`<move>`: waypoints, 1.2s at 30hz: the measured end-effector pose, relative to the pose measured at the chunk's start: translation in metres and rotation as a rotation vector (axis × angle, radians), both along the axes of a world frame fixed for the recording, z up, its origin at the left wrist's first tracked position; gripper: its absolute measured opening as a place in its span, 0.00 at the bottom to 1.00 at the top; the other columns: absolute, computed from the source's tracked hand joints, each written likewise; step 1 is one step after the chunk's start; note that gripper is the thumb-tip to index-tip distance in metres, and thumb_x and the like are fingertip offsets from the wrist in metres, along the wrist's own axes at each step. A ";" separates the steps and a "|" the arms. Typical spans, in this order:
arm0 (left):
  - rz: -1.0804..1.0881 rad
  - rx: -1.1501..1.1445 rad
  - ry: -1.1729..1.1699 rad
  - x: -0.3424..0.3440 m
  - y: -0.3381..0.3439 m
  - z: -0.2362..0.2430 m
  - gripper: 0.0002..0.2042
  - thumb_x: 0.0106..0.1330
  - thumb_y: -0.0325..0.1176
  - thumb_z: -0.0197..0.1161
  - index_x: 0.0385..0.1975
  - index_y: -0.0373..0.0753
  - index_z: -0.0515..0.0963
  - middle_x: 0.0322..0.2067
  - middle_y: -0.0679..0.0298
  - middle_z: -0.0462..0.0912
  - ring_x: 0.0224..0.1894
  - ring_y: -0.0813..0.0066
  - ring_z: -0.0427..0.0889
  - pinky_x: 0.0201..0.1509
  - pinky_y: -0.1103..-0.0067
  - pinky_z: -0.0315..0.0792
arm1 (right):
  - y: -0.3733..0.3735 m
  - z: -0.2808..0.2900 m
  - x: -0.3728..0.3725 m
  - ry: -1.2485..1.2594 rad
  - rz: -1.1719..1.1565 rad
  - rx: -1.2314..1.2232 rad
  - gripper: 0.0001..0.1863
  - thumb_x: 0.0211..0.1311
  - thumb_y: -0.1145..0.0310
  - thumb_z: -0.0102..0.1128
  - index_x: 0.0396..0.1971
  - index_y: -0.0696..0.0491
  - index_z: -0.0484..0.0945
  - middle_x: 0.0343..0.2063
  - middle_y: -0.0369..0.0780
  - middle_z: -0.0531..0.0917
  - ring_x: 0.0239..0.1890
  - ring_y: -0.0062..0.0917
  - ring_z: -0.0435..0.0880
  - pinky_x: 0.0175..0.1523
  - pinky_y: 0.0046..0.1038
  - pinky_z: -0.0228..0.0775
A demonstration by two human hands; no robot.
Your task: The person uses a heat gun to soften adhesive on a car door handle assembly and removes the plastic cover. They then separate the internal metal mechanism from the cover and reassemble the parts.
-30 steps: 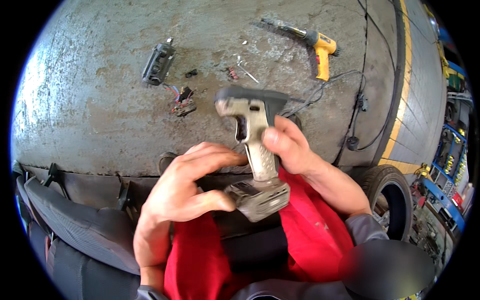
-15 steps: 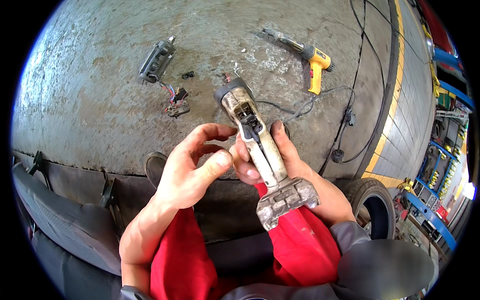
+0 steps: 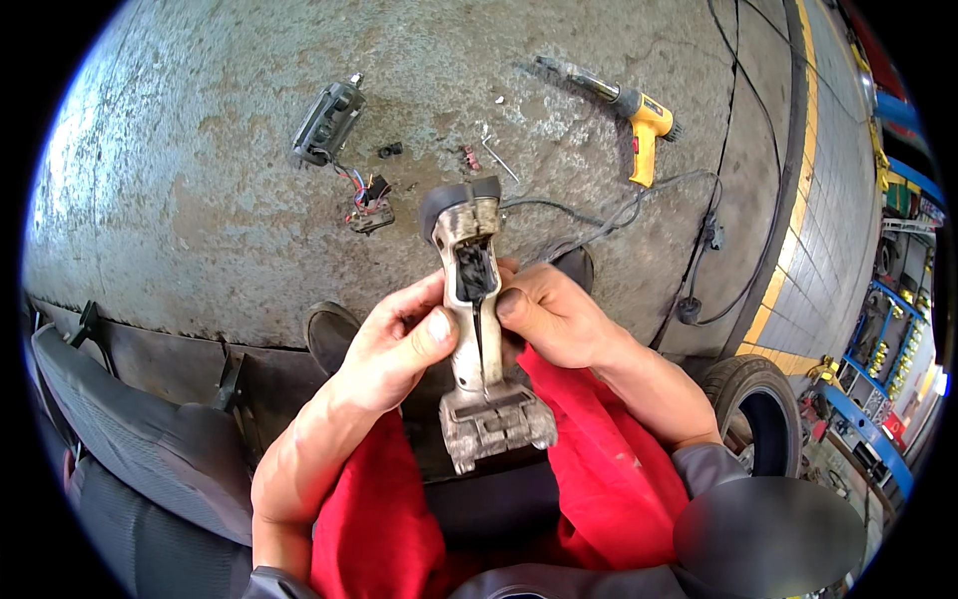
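Both my hands hold a worn, dirty white power-tool housing [image 3: 466,351] upright over my lap, its dark round head end pointing away and its wide battery foot toward me. A seam runs down its grip, and the opening above shows a dark inside. My left hand [image 3: 397,347] grips the left side, thumb on the grip. On the right side my right hand [image 3: 554,317] presses its thumb near the opening; most fingers of both hands are hidden behind the housing. Beyond lie a grey tool mechanism [image 3: 329,122] and, wired to it, a trigger switch [image 3: 371,215].
On the concrete floor lie a yellow heat gun [image 3: 647,130], a hex key [image 3: 501,160], small red parts [image 3: 471,158] and a small black part [image 3: 389,150]. A cable [image 3: 599,218] runs rightward. A tyre [image 3: 783,424] stands at right, a car seat [image 3: 140,429] at left.
My left hand, open beside the housing before, has closed on its side. The housing has turned more upright and shifted left. Its opening looks darker, and the black trigger-like piece no longer shows there.
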State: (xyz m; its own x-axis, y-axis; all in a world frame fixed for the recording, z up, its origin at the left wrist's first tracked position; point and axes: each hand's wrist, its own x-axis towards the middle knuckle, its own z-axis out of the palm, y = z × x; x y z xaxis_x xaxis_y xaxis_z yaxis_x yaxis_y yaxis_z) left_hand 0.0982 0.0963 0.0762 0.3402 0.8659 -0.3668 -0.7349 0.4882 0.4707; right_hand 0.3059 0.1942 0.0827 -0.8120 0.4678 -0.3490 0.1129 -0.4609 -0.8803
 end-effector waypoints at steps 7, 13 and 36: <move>0.118 -0.125 0.174 0.001 -0.007 -0.017 0.27 0.79 0.43 0.68 0.70 0.32 0.73 0.57 0.64 0.85 0.57 0.78 0.83 0.64 0.76 0.77 | 0.016 0.031 -0.009 -0.457 0.145 0.546 0.37 0.63 0.33 0.71 0.31 0.60 0.85 0.22 0.46 0.86 0.24 0.39 0.87 0.33 0.38 0.78; -0.031 -0.114 0.285 -0.011 -0.016 -0.018 0.29 0.84 0.37 0.60 0.76 0.27 0.64 0.63 0.59 0.82 0.63 0.74 0.80 0.68 0.76 0.75 | 0.009 0.029 -0.011 -0.533 0.085 0.707 0.36 0.61 0.35 0.73 0.21 0.60 0.82 0.16 0.49 0.80 0.20 0.48 0.83 0.27 0.42 0.73; -0.065 -0.093 0.307 -0.010 -0.004 0.025 0.30 0.82 0.32 0.62 0.76 0.24 0.62 0.63 0.55 0.80 0.64 0.72 0.79 0.70 0.73 0.74 | 0.009 0.024 -0.006 -0.336 0.070 0.546 0.34 0.71 0.39 0.64 0.22 0.60 0.81 0.17 0.50 0.80 0.23 0.50 0.82 0.30 0.46 0.72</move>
State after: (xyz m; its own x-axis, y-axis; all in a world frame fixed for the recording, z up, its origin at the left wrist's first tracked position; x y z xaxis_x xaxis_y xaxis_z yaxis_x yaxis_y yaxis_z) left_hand 0.0886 0.0919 0.1014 0.2553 0.8036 -0.5377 -0.5314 0.5812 0.6163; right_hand 0.2994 0.2034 0.1070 -0.7350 0.5996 -0.3166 0.4371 0.0620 -0.8973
